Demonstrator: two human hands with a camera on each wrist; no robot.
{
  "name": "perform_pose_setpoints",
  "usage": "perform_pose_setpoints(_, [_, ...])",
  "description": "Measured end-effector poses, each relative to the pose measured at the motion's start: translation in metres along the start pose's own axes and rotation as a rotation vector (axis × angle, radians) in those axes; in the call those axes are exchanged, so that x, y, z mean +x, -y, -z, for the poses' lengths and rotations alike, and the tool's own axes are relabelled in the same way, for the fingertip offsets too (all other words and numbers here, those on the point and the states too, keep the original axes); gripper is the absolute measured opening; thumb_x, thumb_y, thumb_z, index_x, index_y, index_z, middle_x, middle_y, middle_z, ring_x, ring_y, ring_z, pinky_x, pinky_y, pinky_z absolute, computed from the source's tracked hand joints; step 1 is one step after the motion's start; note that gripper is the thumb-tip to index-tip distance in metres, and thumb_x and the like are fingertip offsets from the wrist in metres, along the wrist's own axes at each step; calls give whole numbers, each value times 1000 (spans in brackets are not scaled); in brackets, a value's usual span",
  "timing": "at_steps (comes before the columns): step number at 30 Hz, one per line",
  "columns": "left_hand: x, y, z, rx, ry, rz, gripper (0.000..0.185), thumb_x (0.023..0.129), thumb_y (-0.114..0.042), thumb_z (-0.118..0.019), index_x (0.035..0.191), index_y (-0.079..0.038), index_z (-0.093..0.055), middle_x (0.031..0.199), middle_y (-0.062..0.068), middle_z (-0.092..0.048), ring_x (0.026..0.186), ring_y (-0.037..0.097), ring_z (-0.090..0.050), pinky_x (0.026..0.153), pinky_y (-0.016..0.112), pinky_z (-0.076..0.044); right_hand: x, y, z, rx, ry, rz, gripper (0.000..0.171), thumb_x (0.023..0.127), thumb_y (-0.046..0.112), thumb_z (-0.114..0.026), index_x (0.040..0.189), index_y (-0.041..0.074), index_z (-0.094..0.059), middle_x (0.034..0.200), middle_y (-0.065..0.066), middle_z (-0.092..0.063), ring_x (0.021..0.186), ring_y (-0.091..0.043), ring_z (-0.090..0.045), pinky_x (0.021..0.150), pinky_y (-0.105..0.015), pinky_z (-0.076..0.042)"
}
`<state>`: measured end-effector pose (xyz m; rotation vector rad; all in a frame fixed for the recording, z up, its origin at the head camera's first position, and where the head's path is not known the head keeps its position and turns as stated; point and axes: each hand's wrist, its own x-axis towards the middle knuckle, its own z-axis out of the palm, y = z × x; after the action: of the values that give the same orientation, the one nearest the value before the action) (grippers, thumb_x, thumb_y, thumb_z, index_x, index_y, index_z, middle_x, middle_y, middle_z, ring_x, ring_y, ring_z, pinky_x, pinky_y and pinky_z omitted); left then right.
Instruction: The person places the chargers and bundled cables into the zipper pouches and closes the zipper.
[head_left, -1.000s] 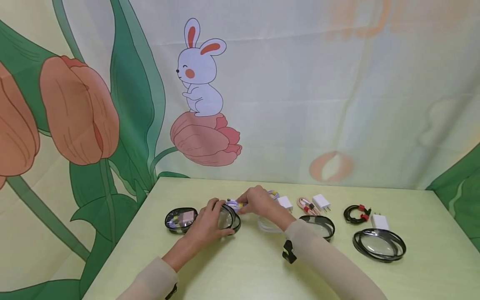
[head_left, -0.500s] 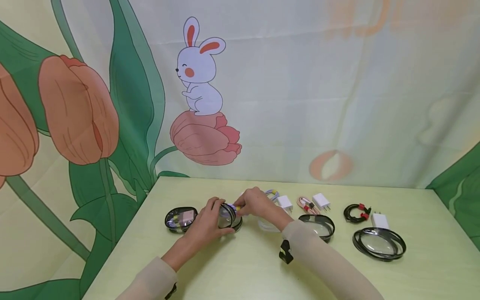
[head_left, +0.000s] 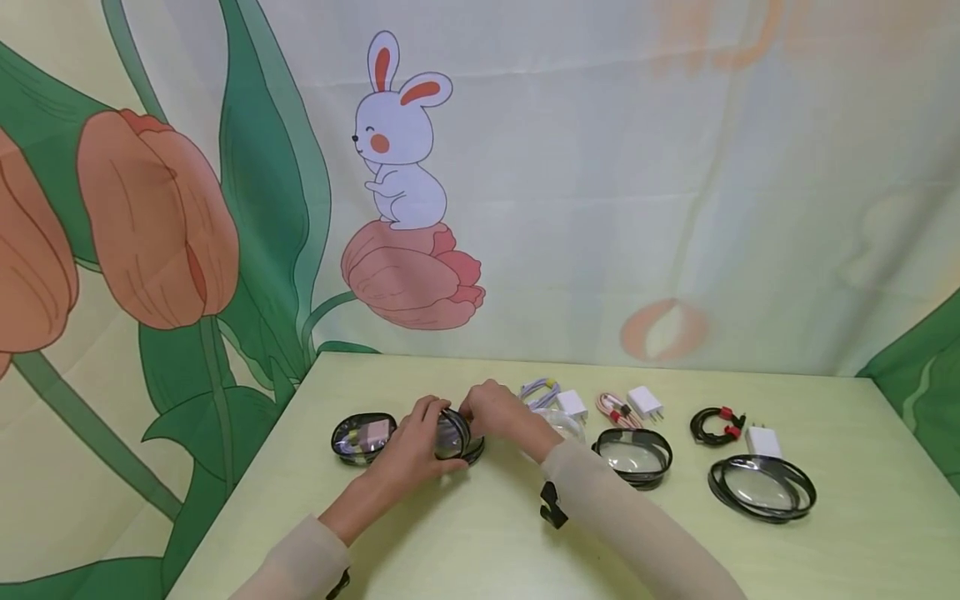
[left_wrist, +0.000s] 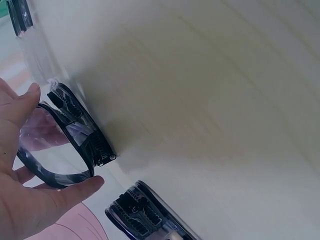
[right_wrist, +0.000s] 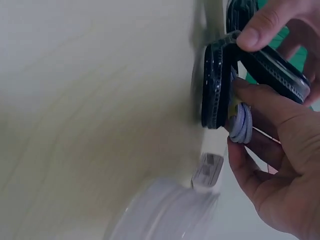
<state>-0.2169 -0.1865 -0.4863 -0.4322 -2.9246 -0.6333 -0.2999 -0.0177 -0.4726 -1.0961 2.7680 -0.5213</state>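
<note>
Clear zip case (head_left: 452,435) sits left of centre on the green table (head_left: 862,500), its lid lifted by the curled left hand (head_left: 411,442) while the right hand (head_left: 495,410) pinches a coiled white cable (right_wrist: 243,122) inside.

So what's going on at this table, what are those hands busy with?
A person is working on a small clear zip case. The left hand holds its lid open, while the right hand pushes a coiled white cable into it. Another case to the left is already filled. More cases, cables and white chargers lie to the right on the table.
</note>
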Motion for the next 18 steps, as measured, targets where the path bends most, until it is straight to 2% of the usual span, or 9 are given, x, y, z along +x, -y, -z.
perform_pose_setpoints(3, [-1,1,1,-3,-10,-15,90,72,-34,-94,140,-1,-46,143,19,-45,120,43,-56,99,54,-50,3,6,-1,-28,3,-18,11,84,8,-80,74,15,-78,64,7,-67,60,-9,-48,56,-23,-43])
perform_pose_setpoints(11, [-3,4,4,-20,3,-18,90,72,-33,-94,141,-2,-46,144,19,-45,123,40,-55,103,51,-49,11,6,-13,5,22,-74,10,86,7,-77,79,14,-79,71,4,-69,62,-10,-49,57,-23,-43])
perform_pose_setpoints(14, [-4,5,4,-20,2,-20,89,73,-33,-94,141,-2,-45,144,19,-45,123,40,-55,103,51,-49,10,6,-12,8,38,-74,8,87,8,-75,83,13,-79,74,4,-69,66,-11,-50,60,-24,-43])
perform_pose_setpoints(18, [-3,6,5,-21,14,-6,90,74,-34,-93,143,0,-44,145,20,-43,124,41,-55,103,52,-49,7,5,-3,9,82,-66,6,85,13,-78,90,15,-81,80,6,-72,74,-11,-57,68,-24,-49])
